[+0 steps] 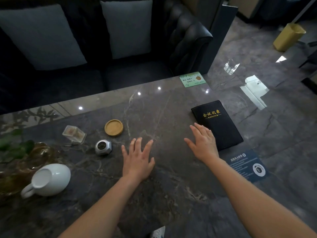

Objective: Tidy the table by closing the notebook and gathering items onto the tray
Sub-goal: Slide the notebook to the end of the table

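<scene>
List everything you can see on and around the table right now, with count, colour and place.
notebook: 1, black with gold lettering, closed, table right
coaster: 1, tan wood, table centre-left
clear box: 1, transparent, left of coaster
metal container: 1, silver, faceted, below coaster
pitcher: 1, white, on its side, near left
glass tray: 1, amber, far left edge
green card: 1, far table edge
blue card: 1, near right edge
cushions: 2, grey, on dark sofa
left hand: open, empty
right hand: open, by the notebook's edge

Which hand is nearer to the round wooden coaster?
Left. The left hand lies flat, just below and right of the wooden coaster. The right hand is far right, by the black notebook.
</scene>
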A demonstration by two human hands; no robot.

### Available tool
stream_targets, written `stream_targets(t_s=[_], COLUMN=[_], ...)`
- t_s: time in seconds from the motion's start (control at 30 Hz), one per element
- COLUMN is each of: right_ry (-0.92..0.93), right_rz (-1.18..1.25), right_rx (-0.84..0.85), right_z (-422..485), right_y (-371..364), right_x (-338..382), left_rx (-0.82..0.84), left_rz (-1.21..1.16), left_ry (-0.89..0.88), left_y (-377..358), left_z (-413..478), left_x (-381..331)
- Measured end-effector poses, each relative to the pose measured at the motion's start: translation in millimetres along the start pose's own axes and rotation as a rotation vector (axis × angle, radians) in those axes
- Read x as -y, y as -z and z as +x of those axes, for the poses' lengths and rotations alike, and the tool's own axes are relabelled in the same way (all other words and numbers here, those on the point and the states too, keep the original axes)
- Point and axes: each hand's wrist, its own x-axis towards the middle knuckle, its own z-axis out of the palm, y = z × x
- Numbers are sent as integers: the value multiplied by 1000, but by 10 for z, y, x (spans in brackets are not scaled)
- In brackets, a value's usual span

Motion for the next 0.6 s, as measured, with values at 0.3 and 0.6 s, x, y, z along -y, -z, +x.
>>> stream_targets(t_s=[0.3, 0.6], right_ry=[249, 416], right_rz=[161, 221], right_rx=[2, 147], right_z=[-441, -751], right_y=[-3, -232], right_x=[1246, 2430], left_rx=[-144, -189], left_rz=[37, 46], left_ry=[80, 306], left_y=[435, 771], left_z=[-1001, -1775], left_x=[607, 1378])
